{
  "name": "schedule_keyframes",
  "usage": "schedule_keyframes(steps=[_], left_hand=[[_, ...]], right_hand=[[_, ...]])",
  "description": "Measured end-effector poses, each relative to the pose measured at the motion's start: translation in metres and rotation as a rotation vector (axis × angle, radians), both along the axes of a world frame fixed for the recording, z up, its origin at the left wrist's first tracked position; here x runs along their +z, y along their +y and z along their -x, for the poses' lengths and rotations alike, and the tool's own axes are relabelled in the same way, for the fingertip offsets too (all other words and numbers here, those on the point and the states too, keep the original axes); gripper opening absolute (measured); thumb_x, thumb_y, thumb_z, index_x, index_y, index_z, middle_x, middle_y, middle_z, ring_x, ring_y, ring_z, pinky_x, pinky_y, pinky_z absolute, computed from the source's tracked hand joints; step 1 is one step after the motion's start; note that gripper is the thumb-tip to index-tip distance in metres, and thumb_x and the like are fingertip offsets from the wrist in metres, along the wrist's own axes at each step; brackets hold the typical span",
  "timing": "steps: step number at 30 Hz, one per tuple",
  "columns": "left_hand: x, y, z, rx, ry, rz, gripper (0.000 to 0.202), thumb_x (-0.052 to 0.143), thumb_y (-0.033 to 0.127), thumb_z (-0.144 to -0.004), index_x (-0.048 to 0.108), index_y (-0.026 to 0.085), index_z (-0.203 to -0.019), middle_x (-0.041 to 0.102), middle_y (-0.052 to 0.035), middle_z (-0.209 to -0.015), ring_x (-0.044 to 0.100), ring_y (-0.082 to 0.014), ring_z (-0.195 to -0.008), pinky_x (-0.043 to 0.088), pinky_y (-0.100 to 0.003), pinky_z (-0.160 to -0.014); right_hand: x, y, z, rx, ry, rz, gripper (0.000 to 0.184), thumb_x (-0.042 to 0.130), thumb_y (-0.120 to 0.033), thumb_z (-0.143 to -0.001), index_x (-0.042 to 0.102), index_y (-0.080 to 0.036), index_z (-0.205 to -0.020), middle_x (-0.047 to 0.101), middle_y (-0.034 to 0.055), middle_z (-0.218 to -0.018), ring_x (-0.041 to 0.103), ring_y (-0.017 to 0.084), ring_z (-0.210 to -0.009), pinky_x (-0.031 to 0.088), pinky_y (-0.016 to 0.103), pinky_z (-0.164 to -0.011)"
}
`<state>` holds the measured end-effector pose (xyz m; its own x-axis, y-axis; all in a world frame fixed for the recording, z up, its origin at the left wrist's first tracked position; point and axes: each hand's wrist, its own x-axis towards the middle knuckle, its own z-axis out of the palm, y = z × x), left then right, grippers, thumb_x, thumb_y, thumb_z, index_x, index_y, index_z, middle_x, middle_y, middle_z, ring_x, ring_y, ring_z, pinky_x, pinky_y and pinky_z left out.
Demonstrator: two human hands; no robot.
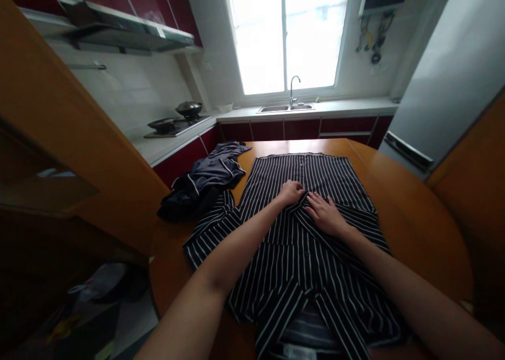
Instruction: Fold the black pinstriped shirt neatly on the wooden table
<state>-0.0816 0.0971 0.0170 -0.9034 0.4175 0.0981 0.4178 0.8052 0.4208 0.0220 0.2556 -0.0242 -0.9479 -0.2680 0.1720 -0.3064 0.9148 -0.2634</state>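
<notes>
A black shirt with white stripes (pixel 307 255) lies spread front up on a round wooden table (pixel 414 218), collar toward me. Both my hands rest at its button placket in the middle of the chest. My left hand (pixel 291 191) has its fingers curled together, pinching the fabric edge at the placket. My right hand (pixel 325 214) lies just right of it with fingers stretched flat on the cloth, fingertips touching the same seam. The two hands are almost touching.
A heap of dark and grey clothes (pixel 207 183) lies on the table's left side. Behind are a kitchen counter with a sink (pixel 286 108), a stove with pans (pixel 173 124), a bright window and a fridge (pixel 445 91) at right.
</notes>
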Motion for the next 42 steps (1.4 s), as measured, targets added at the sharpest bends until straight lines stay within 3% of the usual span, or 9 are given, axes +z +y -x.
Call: schedule_keyframes(steps=[8, 12, 16, 18, 23, 26, 30, 36, 42], left_hand=[[0.0, 0.012, 0.019, -0.077, -0.052, 0.036, 0.026, 0.055, 0.028, -0.098, 0.075, 0.012, -0.096, 0.075, -0.0059, -0.094, 0.067, -0.0152, -0.085, 0.05, -0.022, -0.079], [-0.001, 0.017, 0.015, -0.017, -0.004, 0.061, 0.022, 0.053, 0.024, -0.098, 0.071, 0.014, -0.103, 0.074, -0.0081, -0.102, 0.068, -0.0174, -0.092, 0.05, -0.024, -0.083], [0.0, 0.019, 0.001, 0.017, 0.093, 0.099, 0.023, 0.049, 0.021, -0.097, 0.067, 0.016, -0.111, 0.071, -0.0129, -0.11, 0.065, -0.0239, -0.107, 0.048, -0.033, -0.094], [0.001, 0.017, -0.008, -0.034, 0.151, 0.123, 0.027, 0.045, 0.018, -0.097, 0.066, 0.017, -0.115, 0.066, -0.0139, -0.122, 0.06, -0.0253, -0.119, 0.044, -0.037, -0.102], [-0.008, 0.003, -0.027, -0.4, 0.205, 0.279, 0.046, 0.043, 0.019, -0.097, 0.049, 0.015, -0.142, 0.048, -0.0134, -0.151, 0.041, -0.0236, -0.142, 0.033, -0.038, -0.115], [-0.018, -0.006, -0.034, -0.373, 0.135, 0.312, 0.055, 0.031, 0.029, -0.104, 0.029, 0.013, -0.156, 0.027, -0.0126, -0.164, 0.022, -0.0241, -0.152, 0.024, -0.045, -0.121], [-0.025, -0.011, -0.037, -0.309, 0.113, 0.279, 0.057, 0.023, 0.038, -0.106, 0.024, 0.017, -0.159, 0.019, -0.008, -0.166, 0.015, -0.0236, -0.154, 0.015, -0.05, -0.123], [-0.025, -0.011, -0.041, -0.285, 0.136, 0.158, 0.054, 0.031, 0.042, -0.105, 0.037, 0.022, -0.155, 0.028, -0.0042, -0.164, 0.021, -0.0247, -0.153, 0.018, -0.049, -0.123], [-0.021, -0.016, -0.048, -0.237, 0.212, -0.169, 0.045, 0.034, 0.034, -0.104, 0.065, 0.017, -0.133, 0.058, -0.0064, -0.144, 0.045, -0.0178, -0.141, 0.032, -0.036, -0.12]], right_hand=[[0.005, -0.002, 0.001, -0.02, -0.004, 0.058, 0.059, 0.024, -0.049, -0.105, 0.037, -0.02, -0.155, 0.028, 0.0109, -0.164, 0.019, 0.026, -0.153, 0.013, 0.059, -0.121], [0.005, -0.003, 0.001, -0.045, 0.0, 0.093, 0.06, 0.026, -0.047, -0.104, 0.038, -0.016, -0.154, 0.027, 0.0105, -0.164, 0.018, 0.026, -0.153, 0.014, 0.058, -0.121], [0.006, -0.004, -0.001, -0.02, -0.022, 0.055, 0.061, 0.027, -0.046, -0.104, 0.04, -0.013, -0.153, 0.029, 0.0113, -0.163, 0.02, 0.026, -0.153, 0.012, 0.059, -0.121], [0.007, -0.004, -0.002, -0.016, -0.029, 0.036, 0.061, 0.027, -0.046, -0.103, 0.04, -0.012, -0.153, 0.03, 0.0119, -0.162, 0.02, 0.027, -0.152, 0.012, 0.059, -0.121], [0.007, -0.004, -0.001, -0.023, -0.02, 0.016, 0.062, 0.028, -0.04, -0.102, 0.033, -0.01, -0.156, 0.028, 0.0123, -0.163, 0.022, 0.027, -0.152, 0.012, 0.058, -0.122], [0.004, -0.004, 0.0, -0.031, -0.009, 0.008, 0.062, 0.028, -0.04, -0.102, 0.032, -0.012, -0.157, 0.028, 0.011, -0.163, 0.022, 0.026, -0.152, 0.013, 0.057, -0.122], [0.003, -0.003, 0.0, -0.035, -0.011, -0.003, 0.06, 0.025, -0.038, -0.102, 0.032, -0.015, -0.157, 0.028, 0.0093, -0.163, 0.021, 0.025, -0.152, 0.013, 0.056, -0.122], [0.006, -0.003, -0.001, -0.135, -0.047, -0.018, 0.063, 0.021, -0.042, -0.103, 0.034, -0.01, -0.156, 0.027, 0.0114, -0.164, 0.019, 0.024, -0.153, 0.011, 0.053, -0.122], [0.005, 0.003, 0.0, -0.422, -0.112, -0.027, 0.075, 0.018, -0.051, -0.103, 0.028, 0.002, -0.155, 0.021, 0.0205, -0.164, 0.014, 0.029, -0.153, 0.009, 0.049, -0.122]])
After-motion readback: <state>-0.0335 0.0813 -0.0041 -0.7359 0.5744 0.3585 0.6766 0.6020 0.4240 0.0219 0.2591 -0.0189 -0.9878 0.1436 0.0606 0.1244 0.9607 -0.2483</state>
